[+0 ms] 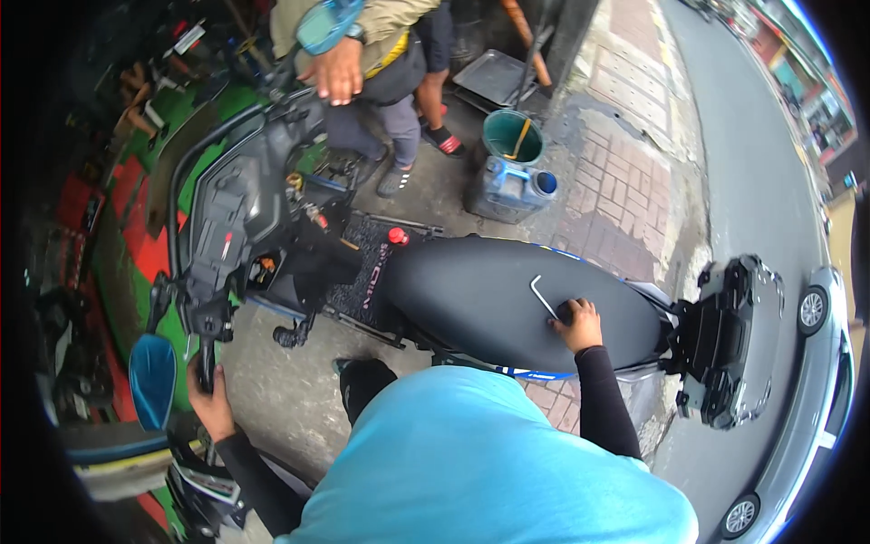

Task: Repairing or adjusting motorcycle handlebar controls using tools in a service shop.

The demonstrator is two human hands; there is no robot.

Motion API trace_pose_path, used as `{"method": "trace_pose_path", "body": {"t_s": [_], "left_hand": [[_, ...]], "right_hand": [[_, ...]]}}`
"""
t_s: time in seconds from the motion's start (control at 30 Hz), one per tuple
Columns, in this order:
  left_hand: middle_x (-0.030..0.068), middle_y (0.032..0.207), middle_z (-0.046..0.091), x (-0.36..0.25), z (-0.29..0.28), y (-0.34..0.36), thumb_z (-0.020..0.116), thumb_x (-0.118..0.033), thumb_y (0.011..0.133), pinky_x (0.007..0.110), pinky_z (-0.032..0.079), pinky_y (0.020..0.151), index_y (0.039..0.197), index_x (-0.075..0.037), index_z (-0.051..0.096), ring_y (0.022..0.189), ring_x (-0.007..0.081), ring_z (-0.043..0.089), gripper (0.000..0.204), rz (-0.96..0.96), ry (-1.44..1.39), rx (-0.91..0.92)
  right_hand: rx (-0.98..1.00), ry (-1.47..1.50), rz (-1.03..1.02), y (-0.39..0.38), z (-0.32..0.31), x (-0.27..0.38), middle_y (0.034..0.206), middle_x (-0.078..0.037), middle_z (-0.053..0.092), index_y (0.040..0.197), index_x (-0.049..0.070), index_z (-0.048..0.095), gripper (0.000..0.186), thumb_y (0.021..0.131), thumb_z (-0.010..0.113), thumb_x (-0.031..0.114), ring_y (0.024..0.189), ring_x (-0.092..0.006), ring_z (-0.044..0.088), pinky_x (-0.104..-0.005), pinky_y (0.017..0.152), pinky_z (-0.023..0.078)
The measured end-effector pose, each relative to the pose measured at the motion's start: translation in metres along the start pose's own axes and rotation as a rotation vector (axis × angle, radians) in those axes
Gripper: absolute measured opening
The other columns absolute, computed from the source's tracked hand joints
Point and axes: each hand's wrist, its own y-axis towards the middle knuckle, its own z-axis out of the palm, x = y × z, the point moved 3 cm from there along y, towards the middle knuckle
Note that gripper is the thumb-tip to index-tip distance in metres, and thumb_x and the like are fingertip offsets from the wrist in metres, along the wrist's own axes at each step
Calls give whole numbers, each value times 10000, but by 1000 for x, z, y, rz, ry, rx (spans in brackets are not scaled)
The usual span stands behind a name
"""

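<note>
A scooter with a long black seat (462,299) stands across the view. My left hand (208,399) is closed round the left black handlebar grip (207,354), beside a blue-tinted mirror (152,379). My right hand (580,326) rests on the seat, fingers curled on a small black object (564,313) that I cannot make out. A bent silver hex key (540,294) lies on the seat just left of those fingers. A red round item (398,236) sits by the patterned floorboard (356,286).
Two people (372,109) stand beyond the scooter, near a green bucket (501,136), a grey-blue jug (507,195) and a metal tray (489,77). A top box (734,340) is at the rear. A silver car (797,417) is on the road; tools hang left.
</note>
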Motion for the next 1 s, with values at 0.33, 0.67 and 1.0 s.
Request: {"method": "trace_pose_path", "body": {"t_s": [0.33,0.67,1.0], "left_hand": [[151,1318,600,-11,-28,-28,664,-17,866,306,480,924,1363,42,513,1009,175,639,523,-80,-34,-16],[121,1236,645,35,-46,-48,710,-34,847,315,493,886,1289,-29,592,973,171,665,457,-70,-150,-142],[139,1180,676,233,-94,-267,744,-256,844,371,542,842,1302,-70,586,969,243,707,518,-510,-54,5]], "right_hand": [[134,53,-154,22,17,3,887,-160,692,899,69,657,209,726,754,133,874,-367,665,-471,782,529],[303,263,-408,7,11,145,781,-139,708,865,-6,648,159,750,706,87,733,-254,697,-342,718,545],[499,133,-820,-51,119,260,747,-161,662,827,-2,612,200,682,713,93,721,-328,664,-406,665,523]]}}
